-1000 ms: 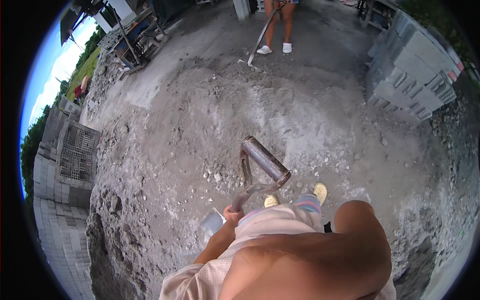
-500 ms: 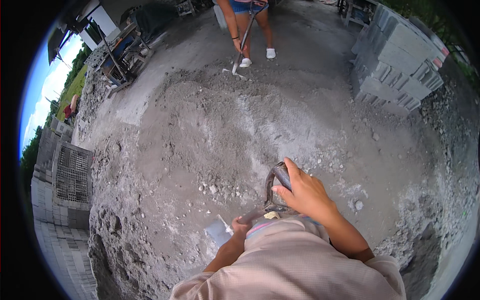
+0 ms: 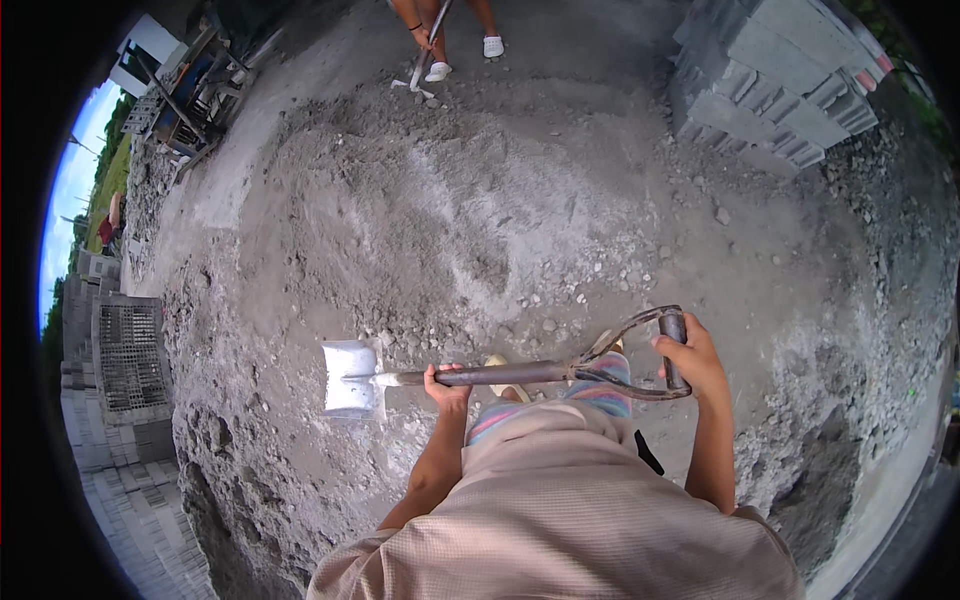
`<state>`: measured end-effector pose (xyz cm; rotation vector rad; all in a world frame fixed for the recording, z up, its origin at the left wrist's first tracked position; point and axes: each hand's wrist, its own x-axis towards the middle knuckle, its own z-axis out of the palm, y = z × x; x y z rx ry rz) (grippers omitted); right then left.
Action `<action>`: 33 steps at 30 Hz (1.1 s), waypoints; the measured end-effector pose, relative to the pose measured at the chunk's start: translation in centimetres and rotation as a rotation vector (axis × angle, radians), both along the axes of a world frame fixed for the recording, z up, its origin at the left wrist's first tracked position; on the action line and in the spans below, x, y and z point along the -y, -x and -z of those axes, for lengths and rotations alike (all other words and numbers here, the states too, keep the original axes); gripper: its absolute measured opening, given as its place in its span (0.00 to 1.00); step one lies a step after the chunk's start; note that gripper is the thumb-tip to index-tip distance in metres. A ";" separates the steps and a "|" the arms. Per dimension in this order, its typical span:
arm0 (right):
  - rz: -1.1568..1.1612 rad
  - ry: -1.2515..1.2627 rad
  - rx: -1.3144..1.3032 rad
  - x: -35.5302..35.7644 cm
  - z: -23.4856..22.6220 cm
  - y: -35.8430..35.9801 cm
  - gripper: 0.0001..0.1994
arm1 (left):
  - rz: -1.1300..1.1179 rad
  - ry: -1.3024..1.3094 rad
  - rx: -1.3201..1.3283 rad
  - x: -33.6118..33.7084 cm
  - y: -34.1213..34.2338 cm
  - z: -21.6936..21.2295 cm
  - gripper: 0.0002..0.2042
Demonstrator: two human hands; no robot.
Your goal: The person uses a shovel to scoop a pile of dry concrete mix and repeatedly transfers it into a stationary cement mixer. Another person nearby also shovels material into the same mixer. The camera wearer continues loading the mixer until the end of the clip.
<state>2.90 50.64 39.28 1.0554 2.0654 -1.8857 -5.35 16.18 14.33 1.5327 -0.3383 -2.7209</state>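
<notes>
A shovel (image 3: 520,374) lies nearly level across the front of my body, its square metal blade (image 3: 350,379) pointing left. My left hand (image 3: 447,387) is closed around the shaft near the blade. At the other end, my right hand (image 3: 694,360) grips the D-shaped handle. The blade shows pale and shiny, with no load visible on it. Beyond the shovel spreads a low heap of grey sand and gravel mix (image 3: 450,220).
Across the heap, another person's hand (image 3: 422,37) holds a shovel (image 3: 428,50) with its blade in the mix. Grey hollow blocks (image 3: 780,85) are stacked at the far right. More blocks (image 3: 115,480) and a slotted grey panel (image 3: 130,355) stand at the left.
My shovel has swung from pointing toward me to lying level, its blade now out at the left. My right hand has moved right with the handle. The view has shifted.
</notes>
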 end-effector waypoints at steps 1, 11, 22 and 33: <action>0.045 0.036 0.007 -1.4 0.3 -0.4 0.12 | 0.003 0.007 -0.002 -1.3 1.0 -0.5 0.09; 0.620 0.246 0.047 -13.1 6.6 -9.1 0.13 | 0.499 0.112 0.119 -17.4 5.4 1.3 0.12; 1.185 0.083 0.313 -15.8 4.7 -18.8 0.19 | 0.983 -0.076 0.301 -34.5 3.1 3.7 0.11; 1.518 -0.069 0.686 -10.5 0.4 -23.5 0.16 | 1.334 -0.236 0.678 -42.8 0.1 2.4 0.11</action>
